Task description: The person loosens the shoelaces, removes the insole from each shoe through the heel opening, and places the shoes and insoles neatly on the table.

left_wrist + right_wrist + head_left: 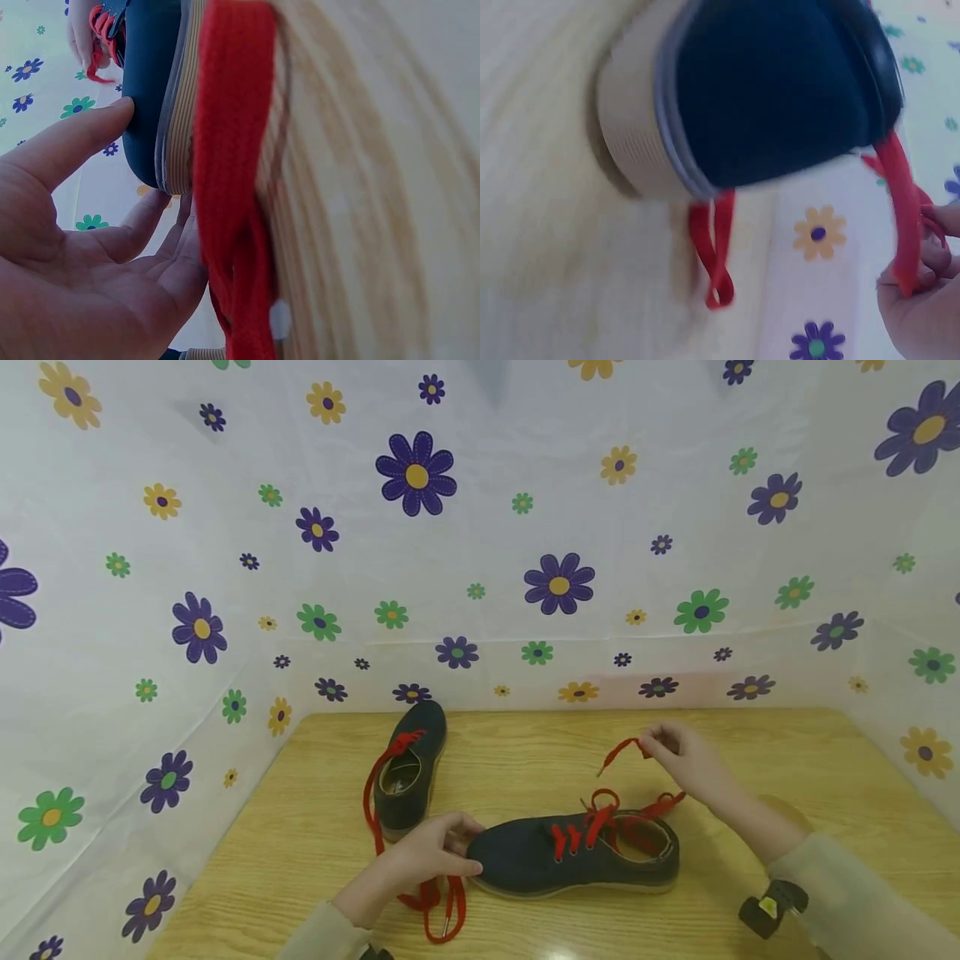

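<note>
A dark navy canvas shoe lies sole-down across the table, toe to the left. Its red lacing crosses the front eyelets. My left hand holds the toe, thumb on the upper and fingers by the sole edge, as the left wrist view shows. Above the heel end, my right hand pinches a red shoelace, whose tip sticks out to the left. In the right wrist view the shoelace stretches from the shoe's collar to my fingers. More red lace loops lie about the shoe's opening.
A matching navy shoe stands behind my left hand, toe toward the back. Its long red lace trails down its left side. A red lace loop lies near the front. Flower-printed white sheeting borders the wooden table.
</note>
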Motion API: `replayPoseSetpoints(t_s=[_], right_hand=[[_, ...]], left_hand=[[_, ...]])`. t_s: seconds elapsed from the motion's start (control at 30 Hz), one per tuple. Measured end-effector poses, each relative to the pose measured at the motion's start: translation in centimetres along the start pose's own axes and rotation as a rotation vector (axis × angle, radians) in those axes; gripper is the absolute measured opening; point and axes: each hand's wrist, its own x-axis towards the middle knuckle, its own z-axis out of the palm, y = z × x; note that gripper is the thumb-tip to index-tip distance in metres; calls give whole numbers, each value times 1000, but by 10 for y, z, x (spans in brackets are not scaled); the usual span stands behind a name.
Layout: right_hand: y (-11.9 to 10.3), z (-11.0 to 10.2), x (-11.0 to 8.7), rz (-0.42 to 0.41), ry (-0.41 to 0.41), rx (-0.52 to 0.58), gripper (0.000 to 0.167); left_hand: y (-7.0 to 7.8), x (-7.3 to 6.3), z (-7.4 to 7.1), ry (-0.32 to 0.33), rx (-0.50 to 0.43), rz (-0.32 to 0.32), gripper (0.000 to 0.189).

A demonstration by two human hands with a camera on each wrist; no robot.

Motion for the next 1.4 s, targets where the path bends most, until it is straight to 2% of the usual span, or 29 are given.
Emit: replayPoseSetpoints(t_s=[0.23,0.33,0.5,0.6,0.73,0.93,1.13,1.27,1.4], right_hand=[[14,-32,16,-12,260,21,22],[20,-44,17,14,270,-36,26],[31,-48,11,17,143,-178,34],[33,-42,7,5,85,-205,33],[27,-31,0,-39,24,-189,22],[9,-15,-20,-179,-79,-122,7],[-2,-1,-34,-319,-181,-47,9],[2,1,-37,-419,-247,-97,16],[7,-2,-38,-406,-331,-101,20]], left_hand=[[2,-1,0,4,4,4,47],[3,-1,0,4,9,7,48],[2,-1,0,1,6,-3,48],[1,-1,-1,3,6,-6,48],[0,-1,-1,3,8,-2,47],[0,0,-1,3,15,8,47],[3,-1,-1,8,32,10,47],[3,-1,0,7,27,8,47],[2,-1,0,8,32,4,47]])
